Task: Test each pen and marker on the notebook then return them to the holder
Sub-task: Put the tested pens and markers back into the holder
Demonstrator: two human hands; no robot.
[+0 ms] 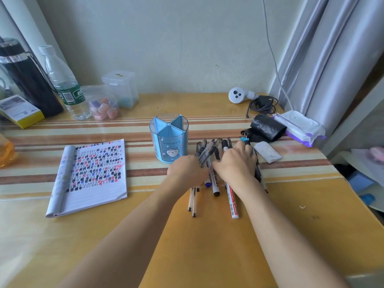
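A blue divided pen holder (169, 138) stands empty at the table's middle. To its right lies a pile of pens and markers (209, 149), fanned out flat on the table. My left hand (187, 170) sits at the pile's left edge, fingers curled over a few thin pens (192, 201) that stick out below it. My right hand (236, 161) lies spread on top of the pile, fingers straight. A red-and-white marker (232, 201) pokes out beneath its wrist. The open notebook (91, 177), covered in black, red and blue test marks, lies to the left.
A black flask (27, 80), water bottle (64, 84), plastic jars (104, 107) and a yellow box (20, 112) line the back left. At the right lie a blue binder clip (245, 139), black roll (268, 126), wipes pack (301, 127), cable (262, 104) and white controller (236, 95).
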